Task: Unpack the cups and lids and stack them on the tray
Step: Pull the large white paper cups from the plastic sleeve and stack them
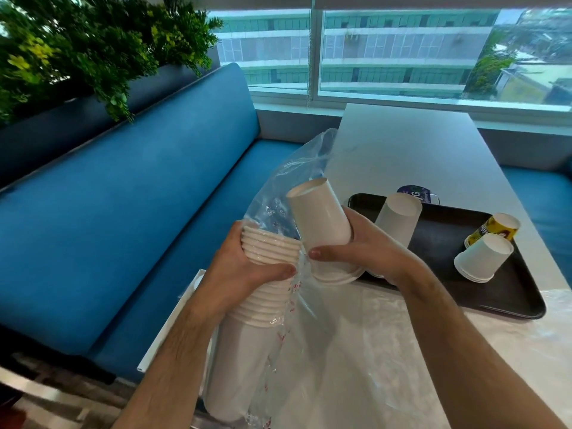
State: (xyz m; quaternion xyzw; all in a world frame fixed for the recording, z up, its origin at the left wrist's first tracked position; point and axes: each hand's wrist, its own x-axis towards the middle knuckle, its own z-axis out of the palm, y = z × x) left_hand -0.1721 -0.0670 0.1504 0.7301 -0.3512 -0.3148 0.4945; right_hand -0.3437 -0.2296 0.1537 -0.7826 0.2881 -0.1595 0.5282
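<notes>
Cups (322, 218) sat upside down in your right hand (365, 252) at frame centre, fingers curled round them. Your left hand (244, 267) gripped the bagged stack (263, 292). The tray (507, 292) lay just right, nearer your right hand.

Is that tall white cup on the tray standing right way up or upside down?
Upside down. The tall white cup shows its closed base on top, widens downward, and its rim sits low on the black tray.
</notes>
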